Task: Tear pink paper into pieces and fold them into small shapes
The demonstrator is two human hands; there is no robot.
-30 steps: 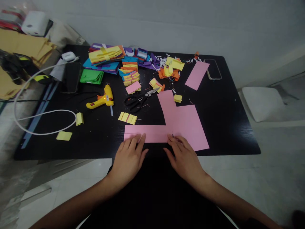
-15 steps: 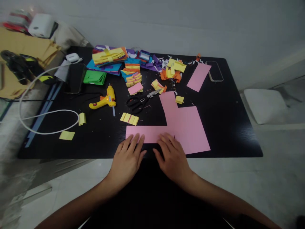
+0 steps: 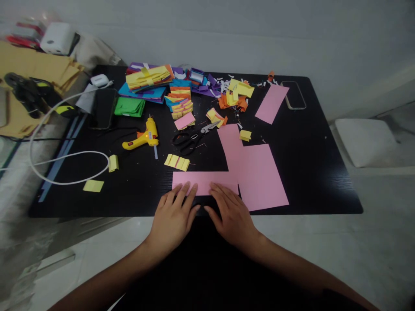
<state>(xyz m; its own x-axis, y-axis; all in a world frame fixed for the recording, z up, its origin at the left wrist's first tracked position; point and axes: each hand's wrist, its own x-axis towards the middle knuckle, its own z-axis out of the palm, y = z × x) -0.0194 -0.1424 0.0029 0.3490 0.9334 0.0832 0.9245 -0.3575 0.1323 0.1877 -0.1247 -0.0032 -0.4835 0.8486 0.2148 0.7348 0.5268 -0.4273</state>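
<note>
A pink paper strip [image 3: 202,177] lies lengthwise near the front edge of the black table [image 3: 311,172]. On its left part rest the spread fingertips of my left hand [image 3: 175,211]. My right hand [image 3: 231,214] lies flat with fingers stretched over the strip's right part. Both thumbs point inward and stay apart from each other. Right of the strip lies a larger pink sheet [image 3: 264,177], and above it a pink piece [image 3: 231,140] reaches up the table. A folded yellow paper piece [image 3: 177,162] with a pink band sits just beyond the strip.
Black-handled scissors [image 3: 196,138] and a yellow glue gun [image 3: 144,134] lie farther back. Folded coloured papers [image 3: 147,80] and scraps line the rear. A white cable [image 3: 65,183] loops at the left. Another pink sheet [image 3: 272,103] lies beside a phone-shaped frame [image 3: 294,95] at the right rear.
My right hand has slid slightly left along the pink strip. My left hand stays in about the same place on it. The view has shifted a little.
</note>
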